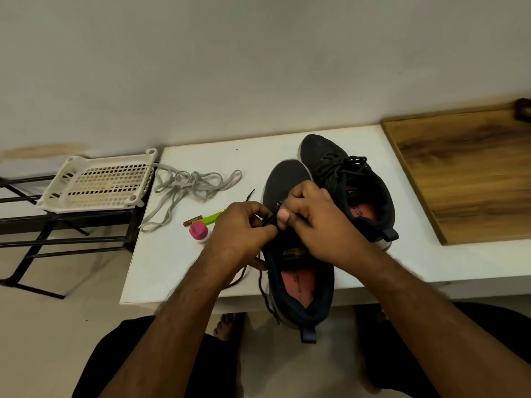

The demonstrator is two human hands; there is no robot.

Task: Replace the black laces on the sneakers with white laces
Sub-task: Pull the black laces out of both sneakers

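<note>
Sneakers sit side by side on the white table [287, 139]. The near sneaker [296, 282] overhangs the table's front edge, heel toward the person, toe pointing away at the wall, its long axis running near to far. Over its tongue, the left hand [244, 228] pinches the black lace [271, 218], and the right hand [313, 222] curls its fingers onto the same lace beside it. Just right, the far sneaker [353, 191] points the same way, still laced black. Farther left, the white laces [186, 188] lie loosely tangled beside a white basket [100, 182].
</note>
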